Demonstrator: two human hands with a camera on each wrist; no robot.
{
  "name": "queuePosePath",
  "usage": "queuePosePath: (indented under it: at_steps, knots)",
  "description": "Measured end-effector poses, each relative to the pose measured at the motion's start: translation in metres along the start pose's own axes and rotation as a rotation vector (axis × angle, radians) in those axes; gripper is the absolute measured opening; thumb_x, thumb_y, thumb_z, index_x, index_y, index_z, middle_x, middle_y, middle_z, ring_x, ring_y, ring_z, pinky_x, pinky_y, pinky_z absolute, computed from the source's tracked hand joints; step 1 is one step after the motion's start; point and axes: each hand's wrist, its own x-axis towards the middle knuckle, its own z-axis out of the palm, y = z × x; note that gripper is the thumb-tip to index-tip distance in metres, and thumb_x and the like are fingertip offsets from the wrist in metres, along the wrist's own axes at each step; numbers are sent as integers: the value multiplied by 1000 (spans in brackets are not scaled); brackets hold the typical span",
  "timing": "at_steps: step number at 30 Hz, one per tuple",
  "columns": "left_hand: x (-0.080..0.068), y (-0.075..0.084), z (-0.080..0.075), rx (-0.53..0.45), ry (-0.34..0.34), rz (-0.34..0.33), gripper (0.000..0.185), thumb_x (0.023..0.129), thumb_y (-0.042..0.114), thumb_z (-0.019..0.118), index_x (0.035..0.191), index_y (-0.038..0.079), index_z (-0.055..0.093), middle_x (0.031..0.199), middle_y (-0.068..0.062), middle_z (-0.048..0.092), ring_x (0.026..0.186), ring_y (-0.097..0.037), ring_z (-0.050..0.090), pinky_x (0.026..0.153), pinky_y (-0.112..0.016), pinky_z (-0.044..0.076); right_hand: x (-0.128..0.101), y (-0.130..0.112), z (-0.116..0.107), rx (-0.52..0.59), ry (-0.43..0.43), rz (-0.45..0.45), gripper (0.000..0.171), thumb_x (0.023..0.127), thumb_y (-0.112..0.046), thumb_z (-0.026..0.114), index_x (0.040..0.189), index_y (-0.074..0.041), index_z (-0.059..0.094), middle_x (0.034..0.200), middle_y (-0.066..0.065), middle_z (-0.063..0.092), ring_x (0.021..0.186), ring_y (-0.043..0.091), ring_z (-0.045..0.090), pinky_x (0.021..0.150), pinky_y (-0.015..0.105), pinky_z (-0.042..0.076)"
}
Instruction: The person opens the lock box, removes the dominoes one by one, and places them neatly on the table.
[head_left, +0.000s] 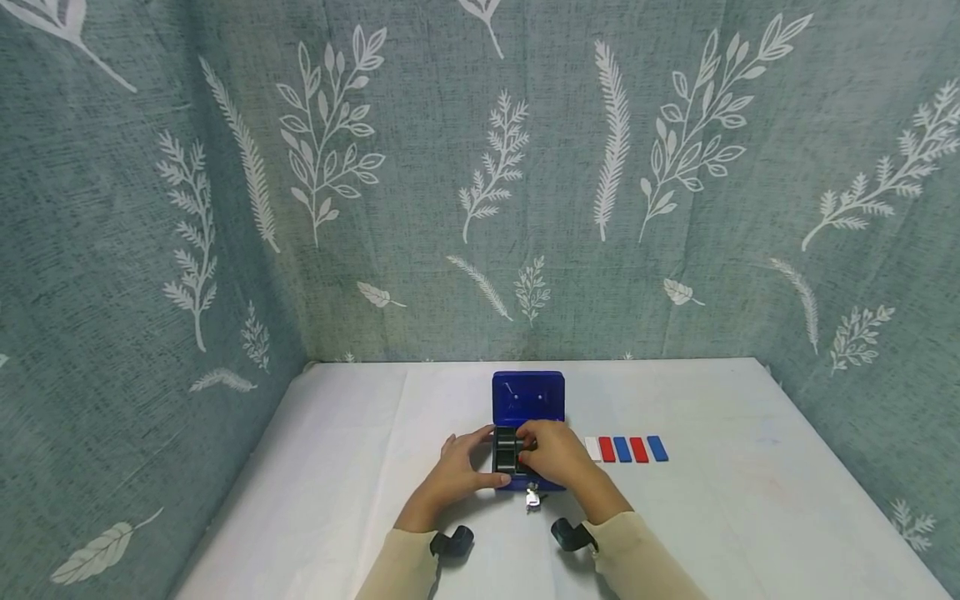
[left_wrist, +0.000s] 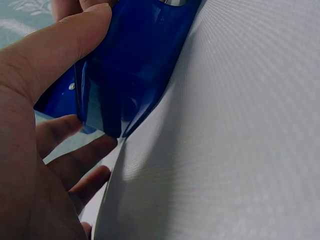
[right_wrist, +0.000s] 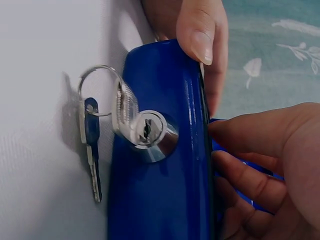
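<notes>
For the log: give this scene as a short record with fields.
Box: blue cash box, lid up, on white table
Lock: key in the front lock, a second key hanging from the ring
Left hand: grips the box's left side, thumb on the front edge
Right hand: fingers reach into the black tray
Beside box: row of white, red and blue tiles on the right

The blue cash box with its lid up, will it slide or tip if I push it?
The blue cash box looks rigid, glossy metal on a smooth white table, so it probably slides easily; the left hand steadies its side. The raised lid may make it back-heavy. The keys hanging from the lock would likely swing.
</notes>
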Motion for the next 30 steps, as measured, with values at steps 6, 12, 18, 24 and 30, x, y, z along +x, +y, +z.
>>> queuePosePath:
  at_steps: [6, 12, 18, 24, 30]
  knots:
    - [0, 0, 0, 2, 6, 8, 94, 70, 58, 78, 147, 15, 44, 137, -5, 55, 134, -28, 42, 117, -55, 3, -1, -3, 0, -25, -8, 5, 26, 82, -18, 78, 106, -13, 72, 87, -5, 64, 83, 16, 58, 83, 43, 53]
    - [0, 1, 1, 5, 6, 3, 94, 70, 58, 79, 147, 15, 44, 138, -5, 55, 134, -28, 41, 117, -55, 3, -1, -3, 1, -22, 2, -3, 24, 82, -15, 76, 105, -13, 72, 86, -5, 64, 83, 16, 59, 82, 42, 53]
    - [-1, 1, 1, 2, 3, -3, 95, 70, 58, 79, 147, 15, 44, 138, -5, 55, 134, -28, 41, 117, -54, 3, 0, -1, 2, -17, -4, -1, 24, 82, -15, 77, 105, -13, 72, 86, -6, 64, 83, 16, 58, 82, 42, 53]
    - [-1, 2, 0, 1, 3, -8, 94, 70, 57, 79, 147, 16, 44, 138, -5, 55, 135, -28, 41, 117, -54, 3, -1, 0, 3, -12, -5, -14, 24, 81, -16, 77, 104, -13, 72, 84, -6, 64, 81, 15, 58, 81, 42, 53]
    - [-1, 4, -1, 8, 2, -4, 94, 70, 57, 79, 147, 15, 44, 137, -5, 55, 134, -29, 41, 117, -54, 3, -1, 0, 2, -22, -15, -26, 24, 80, -17, 79, 102, -13, 72, 81, -8, 62, 78, 14, 58, 79, 41, 53]
